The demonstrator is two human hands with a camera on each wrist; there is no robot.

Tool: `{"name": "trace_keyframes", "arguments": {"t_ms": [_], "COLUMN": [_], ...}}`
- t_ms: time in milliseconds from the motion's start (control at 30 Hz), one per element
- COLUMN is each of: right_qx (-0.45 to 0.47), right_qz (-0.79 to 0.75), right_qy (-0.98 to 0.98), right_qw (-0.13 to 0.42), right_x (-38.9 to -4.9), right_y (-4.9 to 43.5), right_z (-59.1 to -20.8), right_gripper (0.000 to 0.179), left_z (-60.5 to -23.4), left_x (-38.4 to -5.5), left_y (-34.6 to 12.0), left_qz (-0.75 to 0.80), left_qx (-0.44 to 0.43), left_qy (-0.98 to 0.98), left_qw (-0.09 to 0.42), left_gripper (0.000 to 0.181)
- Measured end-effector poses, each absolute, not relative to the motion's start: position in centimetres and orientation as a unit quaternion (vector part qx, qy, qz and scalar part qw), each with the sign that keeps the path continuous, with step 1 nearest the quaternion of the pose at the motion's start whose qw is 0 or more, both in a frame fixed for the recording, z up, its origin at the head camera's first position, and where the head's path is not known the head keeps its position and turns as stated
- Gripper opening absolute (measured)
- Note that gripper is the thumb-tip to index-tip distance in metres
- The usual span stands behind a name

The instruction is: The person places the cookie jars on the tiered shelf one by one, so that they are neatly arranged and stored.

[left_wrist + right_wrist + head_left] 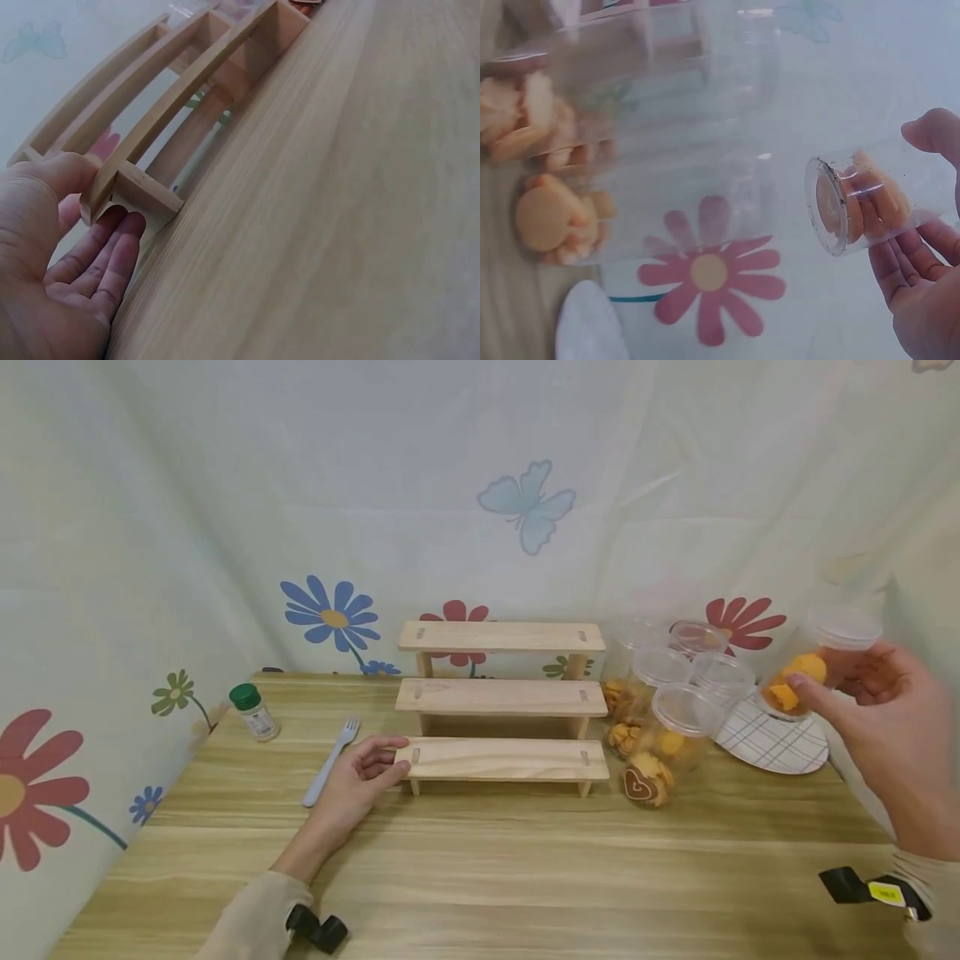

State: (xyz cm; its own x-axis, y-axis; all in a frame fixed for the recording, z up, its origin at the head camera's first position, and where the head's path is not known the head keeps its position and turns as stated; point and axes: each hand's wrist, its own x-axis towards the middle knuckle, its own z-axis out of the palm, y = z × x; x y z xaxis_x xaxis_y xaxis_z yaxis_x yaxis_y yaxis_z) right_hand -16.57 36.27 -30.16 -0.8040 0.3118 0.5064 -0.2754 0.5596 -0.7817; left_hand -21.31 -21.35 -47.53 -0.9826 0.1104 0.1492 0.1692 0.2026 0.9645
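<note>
My left hand (362, 779) pinches the left end of the lowest board of a three-tier wooden display stand (502, 760). In the left wrist view the thumb is on the board's upper side and the fingers are curled beneath it. At the far right my right hand (892, 710) grips a clear plastic jar (797, 681) with a lid, raised above the table. A few orange cookies (870, 199) sit at the bottom of this jar. Several similar lidded jars (686, 710) holding cookies stand together at the stand's right side; one contains a heart-decorated cookie (640, 785).
A white plate (780, 739) with a plaid pattern lies behind the jars, under the raised one. On the left are a pale blue fork (330, 764) and a small green-capped bottle (255, 712). A flowered curtain (360, 460) hangs behind the wooden table (480, 885).
</note>
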Motion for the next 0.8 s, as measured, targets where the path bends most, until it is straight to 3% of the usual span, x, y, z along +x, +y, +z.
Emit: {"name": "trace_keyframes", "arguments": {"t_ms": [200, 400, 800], "right_qx": [0.013, 0.044, 0.121], "right_qz": [0.482, 0.533, 0.6], "right_qy": [-0.822, -0.798, -0.753], "right_qw": [0.305, 0.277, 0.241], "right_x": [-18.0, -19.9, -23.8], "right_y": [34.9, 32.7, 26.8], "right_z": [-27.4, -25.6, -24.6], "right_gripper": [0.048, 0.043, 0.041], "left_z": [-47.7, -47.6, -47.4], "left_x": [-21.3, -21.5, -21.3], "left_y": [-21.4, -21.3, -21.1], "left_qz": [-0.627, -0.625, -0.622], "left_qx": [-0.084, -0.084, -0.086], "left_qy": [-0.775, -0.775, -0.778], "left_qw": [0.022, 0.024, 0.027], "left_gripper": [0.039, 0.039, 0.038]}}
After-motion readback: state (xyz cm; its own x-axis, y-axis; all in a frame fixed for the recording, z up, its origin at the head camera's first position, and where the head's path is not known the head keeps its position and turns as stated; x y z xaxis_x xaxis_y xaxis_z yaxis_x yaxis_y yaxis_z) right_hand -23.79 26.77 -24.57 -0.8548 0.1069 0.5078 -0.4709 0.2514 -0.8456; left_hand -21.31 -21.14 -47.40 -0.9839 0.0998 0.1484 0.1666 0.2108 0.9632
